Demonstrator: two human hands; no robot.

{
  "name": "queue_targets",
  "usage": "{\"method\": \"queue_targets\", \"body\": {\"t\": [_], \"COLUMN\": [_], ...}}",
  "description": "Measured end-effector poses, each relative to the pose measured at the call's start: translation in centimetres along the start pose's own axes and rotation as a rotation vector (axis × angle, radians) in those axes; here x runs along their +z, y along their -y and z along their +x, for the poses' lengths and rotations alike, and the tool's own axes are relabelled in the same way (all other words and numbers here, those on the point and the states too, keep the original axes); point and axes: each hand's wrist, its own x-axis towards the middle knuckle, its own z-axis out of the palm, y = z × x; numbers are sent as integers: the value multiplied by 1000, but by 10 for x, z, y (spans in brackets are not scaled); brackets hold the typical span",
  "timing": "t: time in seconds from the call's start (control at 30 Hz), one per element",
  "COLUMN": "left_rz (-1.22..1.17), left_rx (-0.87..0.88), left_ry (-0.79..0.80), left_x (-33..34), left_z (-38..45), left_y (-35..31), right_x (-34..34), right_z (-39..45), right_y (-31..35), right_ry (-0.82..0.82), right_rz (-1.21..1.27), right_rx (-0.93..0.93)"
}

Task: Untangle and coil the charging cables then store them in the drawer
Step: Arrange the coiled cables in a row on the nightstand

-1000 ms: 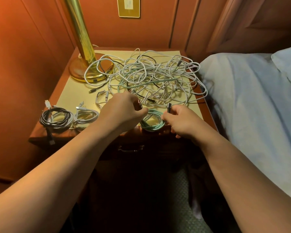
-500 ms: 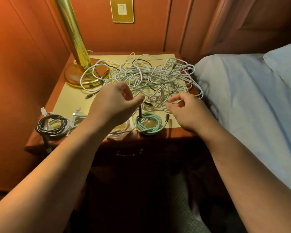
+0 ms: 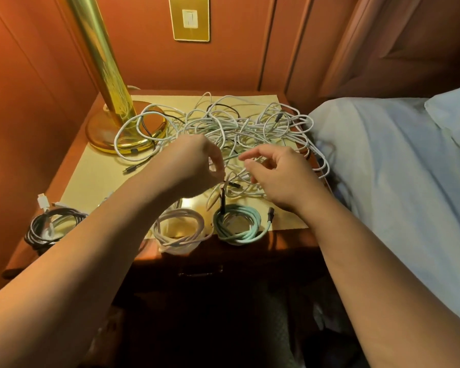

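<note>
A big tangle of white cables (image 3: 250, 126), with a few black and mint strands in it, covers the back of the nightstand top (image 3: 91, 176). Along the front edge lie coiled cables: a dark grey one (image 3: 51, 227), a pale one (image 3: 179, 231) and a mint green one (image 3: 238, 227). My left hand (image 3: 194, 166) is at the tangle's near edge and pinches a thin cable whose dark plug (image 3: 222, 201) hangs down onto the mint coil. My right hand (image 3: 276, 179) hovers beside it over the tangle, fingers loosely bent, holding nothing. The drawer (image 3: 199, 273) below is closed.
A brass lamp (image 3: 117, 123) stands at the back left, with cable loops draped over its base. A bed with pale sheets (image 3: 396, 181) runs along the right side, where some cables hang off the nightstand. Wood panelling closes the left and back.
Both hands left the mint coil on the front edge and moved back to the tangle. My left hand has closed its fingers on a cable with a dark plug.
</note>
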Motion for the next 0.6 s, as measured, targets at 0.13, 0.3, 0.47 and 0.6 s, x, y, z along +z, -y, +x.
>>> {"method": "queue_targets", "body": {"t": [0.13, 0.3, 0.47, 0.6], "left_rz": [101, 221, 134, 138], "left_rx": [40, 64, 75, 17], "left_ry": [47, 46, -80, -186], "left_x": [3, 9, -3, -14], "left_z": [5, 4, 1, 2], "left_y": [2, 4, 17, 37], "right_x": [12, 22, 26, 27], "right_z": [17, 28, 35, 35], "right_y": [2, 2, -5, -7], "right_ry": [114, 60, -15, -87], "right_rz": [8, -55, -4, -36], "right_rx": [87, 76, 130, 153]}}
